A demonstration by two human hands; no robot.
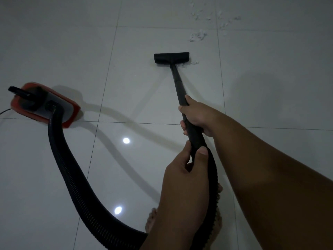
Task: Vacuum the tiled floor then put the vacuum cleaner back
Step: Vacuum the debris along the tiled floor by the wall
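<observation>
A red and grey vacuum cleaner (45,105) sits on the glossy white tiled floor (63,42) at the left. Its black ribbed hose (72,170) curves down and round to the black wand (178,83). The wand ends in a flat black floor nozzle (171,58) resting on the tiles ahead. My right hand (196,116) grips the wand's lower part. Just below it, my left hand (183,177) holds the wand where the hose joins. White scraps of debris (197,36) lie beyond the nozzle, with a few bits at its right end.
More white debris (228,20) is scattered at the top right. A thin black power cord (4,111) leaves the vacuum at the far left. My bare feet (151,221) stand under my hands. Two ceiling lights reflect on the tiles.
</observation>
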